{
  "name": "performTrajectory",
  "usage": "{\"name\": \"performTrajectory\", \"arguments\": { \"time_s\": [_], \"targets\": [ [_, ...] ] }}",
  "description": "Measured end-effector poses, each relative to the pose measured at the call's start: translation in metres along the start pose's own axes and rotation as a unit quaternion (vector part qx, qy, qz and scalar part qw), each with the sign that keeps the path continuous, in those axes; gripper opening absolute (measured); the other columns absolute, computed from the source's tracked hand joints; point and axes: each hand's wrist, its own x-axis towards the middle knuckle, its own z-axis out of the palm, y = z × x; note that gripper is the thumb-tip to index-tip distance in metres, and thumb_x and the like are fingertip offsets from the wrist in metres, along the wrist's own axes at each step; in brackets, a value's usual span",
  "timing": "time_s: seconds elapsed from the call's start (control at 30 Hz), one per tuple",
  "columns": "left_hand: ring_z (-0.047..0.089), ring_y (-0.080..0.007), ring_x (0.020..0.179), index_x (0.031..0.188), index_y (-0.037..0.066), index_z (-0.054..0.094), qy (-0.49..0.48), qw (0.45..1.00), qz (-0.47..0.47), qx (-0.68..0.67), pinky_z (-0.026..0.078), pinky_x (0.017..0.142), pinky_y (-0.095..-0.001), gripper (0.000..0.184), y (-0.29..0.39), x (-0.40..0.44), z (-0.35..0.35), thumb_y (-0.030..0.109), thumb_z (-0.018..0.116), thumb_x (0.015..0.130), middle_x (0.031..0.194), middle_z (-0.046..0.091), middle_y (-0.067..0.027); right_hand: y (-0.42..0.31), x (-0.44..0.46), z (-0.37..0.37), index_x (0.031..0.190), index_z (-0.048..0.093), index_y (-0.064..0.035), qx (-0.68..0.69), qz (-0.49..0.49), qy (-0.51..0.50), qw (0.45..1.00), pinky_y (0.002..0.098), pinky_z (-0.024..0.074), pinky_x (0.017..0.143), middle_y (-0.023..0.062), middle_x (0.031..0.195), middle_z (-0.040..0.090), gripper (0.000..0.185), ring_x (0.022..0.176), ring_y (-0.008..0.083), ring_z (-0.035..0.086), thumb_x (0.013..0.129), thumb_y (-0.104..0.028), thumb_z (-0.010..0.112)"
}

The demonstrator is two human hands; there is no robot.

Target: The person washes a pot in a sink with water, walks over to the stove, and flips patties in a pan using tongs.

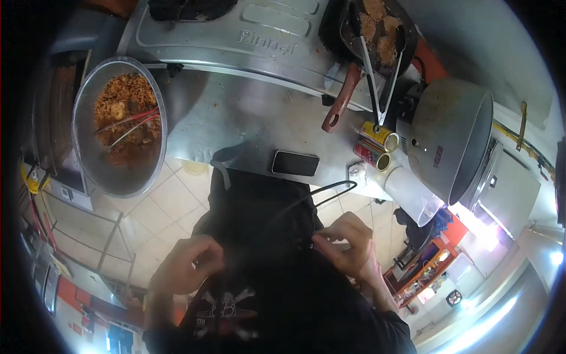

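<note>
My left hand [191, 264] is at the left side of my black top, thumb and fingers pinched together; what they hold, if anything, is hidden. On the other side, my right hand [351, 245] is also closed in a pinch, its fingertips at the dark cloth. A thin black cord [336, 184] loops out in front of my body, with one end running down close to my right fingertips. Whether those fingers grip the cord or the cloth, I cannot tell. The black clothing [259, 236] has a pale skull print low on the chest.
A metal bowl [79, 130] of reddish rice with red-handled tongs stands left. A phone [295, 163] lies near the steel counter's [236, 106] front edge. Two cans [377, 137], a pan [344, 97] with frying food and tongs, and a large grey pot [451, 138] are right.
</note>
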Motion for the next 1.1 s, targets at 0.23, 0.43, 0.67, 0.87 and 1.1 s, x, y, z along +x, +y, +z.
{"name": "performTrajectory", "arguments": {
  "time_s": [0.23, 0.43, 0.67, 0.87, 1.1],
  "targets": [
    [0.047, -0.0085, 0.072, 0.090, 0.003, 0.053, 0.051, 0.987, -0.136, -0.068, 0.040, 0.064, -0.0238, 0.005, -0.046, -0.003, 0.064, 0.006, 0.056, 0.091, 0.076, 0.050, 0.0003, 0.108, -0.027, 0.004, 0.087, 0.065, -0.0003, 0.055, 0.192, 0.125, 0.972, 0.0341, 0.0491, 0.062, 0.0149, 0.080, 0.065, 0.012, 0.068, 0.0249, 0.063, 0.084, -0.012, 0.067],
    [0.048, -0.0104, 0.075, 0.093, 0.004, 0.053, 0.070, 0.973, -0.174, -0.134, 0.041, 0.068, -0.0270, 0.008, -0.120, -0.038, 0.134, 0.011, 0.059, 0.091, 0.078, 0.051, 0.0005, 0.131, 0.018, -0.029, 0.116, 0.055, 0.0018, -0.097, -0.001, 0.196, 0.976, 0.0409, 0.0496, 0.075, 0.0216, 0.099, 0.060, 0.040, 0.089, 0.0330, 0.062, 0.087, -0.023, 0.065],
    [0.055, -0.0119, 0.084, 0.097, 0.002, 0.057, -0.022, 0.993, -0.112, 0.028, 0.047, 0.077, -0.0280, 0.011, -0.110, -0.016, 0.132, 0.009, 0.059, 0.090, 0.088, 0.060, -0.0009, 0.095, 0.151, -0.067, 0.139, 0.018, 0.0123, -0.118, 0.057, 0.284, 0.950, 0.0496, 0.0476, 0.087, 0.0314, 0.125, 0.042, 0.098, 0.103, 0.0486, 0.055, 0.080, -0.047, 0.068],
    [0.064, -0.0202, 0.085, 0.096, 0.003, 0.068, -0.186, 0.966, -0.110, 0.142, 0.049, 0.079, -0.0331, 0.020, -0.092, 0.046, 0.070, 0.021, 0.064, 0.087, 0.089, 0.068, -0.0106, 0.143, 0.197, -0.061, 0.131, 0.028, 0.0157, -0.160, 0.016, 0.324, 0.932, 0.0496, 0.0489, 0.084, 0.0340, 0.110, 0.055, 0.084, 0.100, 0.0441, 0.060, 0.085, -0.045, 0.062],
    [0.062, -0.0195, 0.082, 0.103, 0.006, 0.061, -0.098, 0.947, 0.132, 0.275, 0.048, 0.072, -0.0333, 0.025, -0.029, 0.150, -0.010, 0.024, 0.062, 0.086, 0.089, 0.066, -0.0077, 0.118, 0.154, -0.096, 0.097, 0.047, 0.0038, -0.291, 0.011, 0.338, 0.895, 0.0481, 0.0526, 0.063, 0.0256, 0.077, 0.065, 0.060, 0.072, 0.0440, 0.065, 0.084, -0.053, 0.060]
  ]
}}
